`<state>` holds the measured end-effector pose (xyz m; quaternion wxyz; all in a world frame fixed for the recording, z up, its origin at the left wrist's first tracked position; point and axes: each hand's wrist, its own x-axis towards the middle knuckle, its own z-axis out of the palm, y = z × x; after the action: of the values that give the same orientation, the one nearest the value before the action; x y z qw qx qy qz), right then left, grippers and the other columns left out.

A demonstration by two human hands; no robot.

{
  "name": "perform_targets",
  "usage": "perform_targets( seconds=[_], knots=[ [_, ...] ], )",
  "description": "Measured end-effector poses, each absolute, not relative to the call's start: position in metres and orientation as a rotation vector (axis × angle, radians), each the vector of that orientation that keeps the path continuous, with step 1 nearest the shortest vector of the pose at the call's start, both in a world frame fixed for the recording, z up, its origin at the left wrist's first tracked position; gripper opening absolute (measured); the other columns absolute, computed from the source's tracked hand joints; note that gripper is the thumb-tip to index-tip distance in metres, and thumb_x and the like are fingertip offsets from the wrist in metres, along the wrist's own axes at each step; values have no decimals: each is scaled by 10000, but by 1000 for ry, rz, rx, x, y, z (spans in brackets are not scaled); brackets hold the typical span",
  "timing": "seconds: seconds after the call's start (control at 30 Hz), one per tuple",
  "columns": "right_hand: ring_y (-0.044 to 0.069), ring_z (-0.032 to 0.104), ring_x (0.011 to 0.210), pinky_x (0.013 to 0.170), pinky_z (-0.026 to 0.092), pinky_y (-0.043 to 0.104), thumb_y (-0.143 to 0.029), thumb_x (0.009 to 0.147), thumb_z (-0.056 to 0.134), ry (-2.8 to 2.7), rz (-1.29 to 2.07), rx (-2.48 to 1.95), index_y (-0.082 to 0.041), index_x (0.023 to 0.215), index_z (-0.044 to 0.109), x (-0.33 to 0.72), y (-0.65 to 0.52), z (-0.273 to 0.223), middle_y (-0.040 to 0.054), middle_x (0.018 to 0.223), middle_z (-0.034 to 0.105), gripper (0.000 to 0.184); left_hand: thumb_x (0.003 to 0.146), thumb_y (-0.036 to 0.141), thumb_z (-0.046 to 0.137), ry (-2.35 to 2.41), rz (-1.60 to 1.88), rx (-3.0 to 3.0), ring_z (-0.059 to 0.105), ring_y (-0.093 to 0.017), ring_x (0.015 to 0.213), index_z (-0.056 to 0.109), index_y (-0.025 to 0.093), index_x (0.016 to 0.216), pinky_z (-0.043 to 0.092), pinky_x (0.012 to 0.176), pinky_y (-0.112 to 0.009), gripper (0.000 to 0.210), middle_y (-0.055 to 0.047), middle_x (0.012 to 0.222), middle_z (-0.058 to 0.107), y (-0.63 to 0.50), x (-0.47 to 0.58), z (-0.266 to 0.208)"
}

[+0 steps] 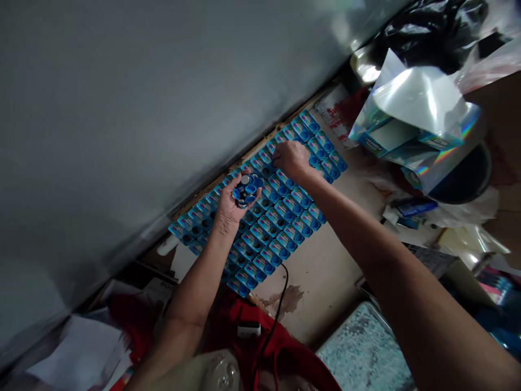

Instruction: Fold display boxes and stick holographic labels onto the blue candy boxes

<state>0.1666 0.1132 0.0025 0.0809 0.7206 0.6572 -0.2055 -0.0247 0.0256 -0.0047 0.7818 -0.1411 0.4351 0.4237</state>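
Observation:
My left hand [228, 205] is palm up, its fingers curled round a heap of small round blue tins [246, 190], some showing a silvery face. Beneath both hands, rows of blue printed cards [262, 231] lie side by side on a board. Many cards carry a round blue piece in their circular spot, while others show a dark circle there. My right hand [292, 158] is over the upper rows with its fingers pinched downward. Whatever is between those fingertips, if anything, is hidden.
A grey wall [122, 98] runs along the far left side of the cards. To the right stand an opened display box [423, 119], a dark round bowl [468, 176] and plastic wrapping. A black cable [285, 282] and a speckled teal tray [362, 347] are nearer me.

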Motion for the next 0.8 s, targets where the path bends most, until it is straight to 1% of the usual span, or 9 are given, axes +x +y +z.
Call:
perform_targets(
  seconds=[0.1,0.17,0.33,0.43,0.47,0.53,0.63,0.73,0.8],
  knots=[
    [325,716,1036,880,567,413,-234,724,845,1875,-662,2183,-254,909,761,174,128,-8,75,1064,781,204,983,261,655,931,903,-279,772,-190,962,752,175,988,644,976,-396,129,-32,939,795,29,-23,-9],
    [323,716,1022,854,564,410,-265,706,870,1846,-720,2247,-256,857,718,178,138,-15,58,1030,767,214,963,269,688,924,880,-263,773,-190,961,754,178,999,644,980,-393,118,-33,952,795,30,-20,-10],
    [313,709,997,833,517,382,-173,704,849,1890,-773,2338,-235,802,663,176,127,-4,59,928,734,220,946,245,698,945,853,-261,778,-208,967,759,177,1019,651,970,-406,118,-40,941,795,27,-13,-3],
    [245,689,886,761,488,322,-228,773,806,2046,-863,2452,-226,828,685,168,86,12,39,864,722,132,942,245,704,937,854,-262,785,-209,939,762,187,1107,659,947,-401,184,-37,925,801,21,-13,-1],
    [217,674,835,728,474,302,-273,812,779,2107,-953,2486,-224,850,698,166,70,16,28,841,718,102,948,250,696,937,858,-262,786,-207,928,761,190,1127,660,940,-396,199,-35,916,801,19,-13,-2],
    [178,644,752,674,449,275,-339,857,733,2177,-1171,2497,-221,893,722,160,39,21,8,796,711,124,966,253,669,946,865,-258,788,-199,896,761,189,1133,659,933,-384,201,-30,885,799,14,-11,-6],
    [172,650,726,663,442,272,-268,840,696,2119,-1288,2485,-219,892,750,150,8,22,2,769,717,90,974,247,648,965,855,-245,786,-188,853,766,179,1092,652,938,-371,180,-25,841,791,8,-7,-13],
    [202,675,744,690,457,301,-175,790,663,2070,-1172,2458,-219,856,767,148,0,24,19,767,732,131,971,244,650,962,840,-236,793,-204,902,761,170,1047,642,967,-384,154,-33,850,793,2,-4,-16],
    [222,685,753,704,471,322,-168,764,667,2105,-1100,2417,-221,833,767,153,5,27,28,763,736,133,980,249,637,947,840,-240,796,-224,960,752,162,1025,639,981,-399,151,-49,880,798,-1,-4,-14]
  ],
)
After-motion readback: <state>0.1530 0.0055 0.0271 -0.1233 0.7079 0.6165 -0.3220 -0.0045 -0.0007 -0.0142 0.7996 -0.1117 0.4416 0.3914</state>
